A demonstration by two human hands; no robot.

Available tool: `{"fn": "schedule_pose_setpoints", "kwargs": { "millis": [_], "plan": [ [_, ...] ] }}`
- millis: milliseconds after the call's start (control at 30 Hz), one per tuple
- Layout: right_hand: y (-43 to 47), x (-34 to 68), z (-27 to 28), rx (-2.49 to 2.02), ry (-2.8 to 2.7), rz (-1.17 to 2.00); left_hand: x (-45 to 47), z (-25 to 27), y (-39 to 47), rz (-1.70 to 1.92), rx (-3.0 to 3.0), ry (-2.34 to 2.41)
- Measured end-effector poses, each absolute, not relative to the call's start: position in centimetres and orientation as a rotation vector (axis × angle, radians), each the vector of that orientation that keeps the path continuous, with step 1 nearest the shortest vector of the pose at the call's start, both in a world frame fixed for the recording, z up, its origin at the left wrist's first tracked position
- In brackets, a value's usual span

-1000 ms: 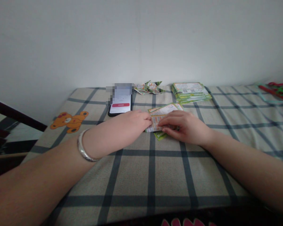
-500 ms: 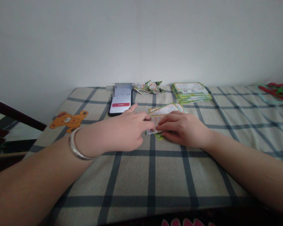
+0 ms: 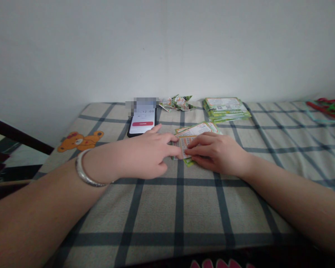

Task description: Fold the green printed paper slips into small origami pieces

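Several printed leaflets with green edges and orange and white print (image 3: 197,129) lie loosely overlapped on the tablecloth. A small folded-looking printed paper (image 3: 185,142) is on top of them. My left hand (image 3: 145,154), with a silver bangle at the wrist, has its fingers stretched apart, and the fingertips touch the left edge of this paper. From the right, my right hand (image 3: 219,152) has its curled fingers and thumb pressed together on the paper's right side. Part of the paper is hidden under those fingers.
Behind my left hand a phone (image 3: 142,121) lies showing 12:09. Folded paper pieces (image 3: 177,103) and a stack of leaflets (image 3: 226,108) are near the wall. A bear picture (image 3: 80,140) is at the left, and red and green items (image 3: 331,109) are far right.
My left hand and its bangle have shifted slightly left. My right hand and the paper stay almost where they were.
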State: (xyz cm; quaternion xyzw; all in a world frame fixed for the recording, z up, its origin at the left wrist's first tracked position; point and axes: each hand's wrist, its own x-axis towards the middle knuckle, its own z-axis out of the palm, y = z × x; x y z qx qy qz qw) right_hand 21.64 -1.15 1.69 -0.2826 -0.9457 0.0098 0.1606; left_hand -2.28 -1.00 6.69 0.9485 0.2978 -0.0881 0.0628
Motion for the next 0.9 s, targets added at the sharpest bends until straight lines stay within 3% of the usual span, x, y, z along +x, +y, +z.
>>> {"fn": "schedule_pose_setpoints", "kwargs": {
  "millis": [900],
  "plan": [
    [-1.5, 21.9, 2.0, -0.661, -2.839, -0.199, -2.0, 6.4, 0.2, 0.001, 2.912, 0.598]
  ]
}}
